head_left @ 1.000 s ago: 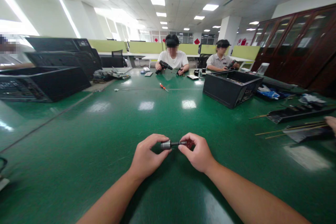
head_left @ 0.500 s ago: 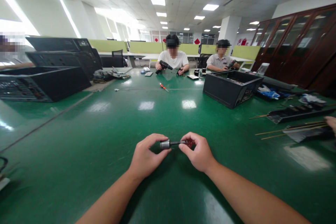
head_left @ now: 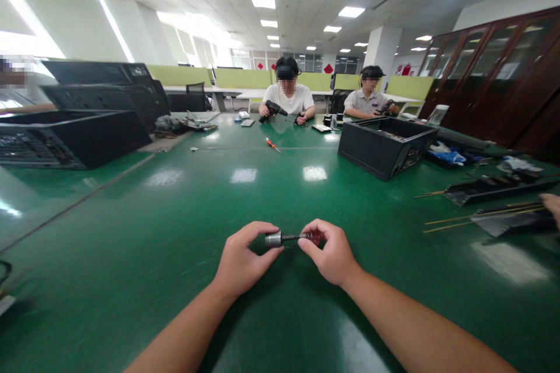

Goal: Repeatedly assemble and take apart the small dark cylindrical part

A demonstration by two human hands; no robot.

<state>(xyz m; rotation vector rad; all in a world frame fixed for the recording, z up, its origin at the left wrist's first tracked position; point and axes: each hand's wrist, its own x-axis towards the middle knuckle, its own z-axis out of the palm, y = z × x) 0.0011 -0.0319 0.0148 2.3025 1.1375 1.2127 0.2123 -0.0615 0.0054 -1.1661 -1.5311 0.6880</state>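
A small metal part [head_left: 274,239], a silvery cylinder with a thin dark shaft pointing right, is held just above the green table [head_left: 184,210]. My left hand [head_left: 245,259] grips the cylinder between thumb and fingers. The far end of the shaft is pinched by my right hand [head_left: 330,250]. Something small and reddish shows among the right fingers, too small to make out.
An orange screwdriver [head_left: 272,144] lies farther back. A black computer case [head_left: 367,148] stands back right, more cases [head_left: 105,134] at the left. Gold rods [head_left: 494,215] and dark trays lie at the right, near another person's hand [head_left: 552,205]. Two people [head_left: 289,96] sit opposite.
Both of my hands keep nearly the same place and the same grip on the metal part. The person opposite at the right has raised their head slightly.
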